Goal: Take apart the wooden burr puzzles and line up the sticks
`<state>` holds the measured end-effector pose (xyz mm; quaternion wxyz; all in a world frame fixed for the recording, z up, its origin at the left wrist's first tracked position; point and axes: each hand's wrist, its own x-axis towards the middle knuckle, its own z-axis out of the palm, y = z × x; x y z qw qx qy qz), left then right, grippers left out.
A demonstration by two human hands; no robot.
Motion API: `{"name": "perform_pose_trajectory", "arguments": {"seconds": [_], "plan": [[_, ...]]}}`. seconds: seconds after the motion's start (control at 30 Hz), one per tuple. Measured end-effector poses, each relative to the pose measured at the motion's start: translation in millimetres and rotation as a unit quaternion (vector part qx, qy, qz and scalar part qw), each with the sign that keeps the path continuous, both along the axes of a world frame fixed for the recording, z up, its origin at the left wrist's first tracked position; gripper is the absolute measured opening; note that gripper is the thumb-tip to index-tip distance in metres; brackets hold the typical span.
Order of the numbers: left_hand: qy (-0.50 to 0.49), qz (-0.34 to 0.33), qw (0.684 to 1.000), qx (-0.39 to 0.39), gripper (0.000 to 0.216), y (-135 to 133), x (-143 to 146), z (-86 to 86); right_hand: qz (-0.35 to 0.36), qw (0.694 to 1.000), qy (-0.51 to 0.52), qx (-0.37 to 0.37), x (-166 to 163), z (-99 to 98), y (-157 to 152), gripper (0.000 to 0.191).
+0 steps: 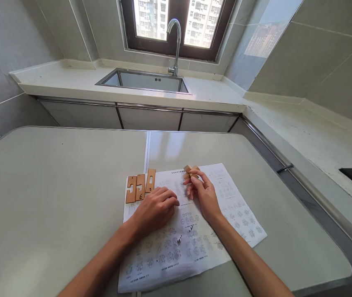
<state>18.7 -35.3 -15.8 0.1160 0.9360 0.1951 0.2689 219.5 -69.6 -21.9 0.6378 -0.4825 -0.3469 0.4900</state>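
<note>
My right hand (pixel 205 194) pinches a small wooden interlocking puzzle (pixel 188 168) of crossed light blocks, raised over the far part of the printed sheet (pixel 206 264). My left hand (pixel 159 205) lies palm down on that sheet, its fingers loosely bent; what is under the palm is hidden. Just beyond the left hand are three flat brown wooden pieces with cut-out slots: a left piece (pixel 130 189), a middle piece (pixel 140 187) and a right piece (pixel 150 180). Dark numbers mark them. The sheet carries many small line drawings and has torn spots near its middle.
The sheet lies on a pale table (pixel 55 198) with rounded corners and a seam across it. Behind stands a counter with a steel sink (pixel 145 80) and a tall faucet (pixel 176 45) below a window. Another counter (pixel 327 140) runs along the right.
</note>
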Motion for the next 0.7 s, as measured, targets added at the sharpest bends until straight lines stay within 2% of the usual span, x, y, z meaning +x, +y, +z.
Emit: {"name": "perform_pose_trajectory", "arguments": {"seconds": [0.13, 0.3, 0.57, 0.7], "plan": [[-0.002, 0.023, 1.0, -0.015, 0.021, -0.1, 1.0, 1.3, 0.043, 0.999, 0.016, 0.018, -0.2, -1.4, -1.2, 0.024], [-0.004, 0.09, 0.994, -0.066, 0.01, -0.7, 0.9, 3.1, 0.098, 0.993, 0.051, 0.04, -0.6, -0.3, -3.0, 0.026], [-0.028, 0.105, 0.98, -0.168, 0.033, -2.2, -2.4, 8.8, 0.185, 0.976, 0.115, 0.032, 2.1, 2.4, -6.4, 0.036], [-0.035, 0.085, 0.975, -0.202, 0.058, -2.5, -5.7, 9.4, 0.264, 0.957, 0.12, 0.028, 4.1, -0.5, -8.8, 0.039]]}}
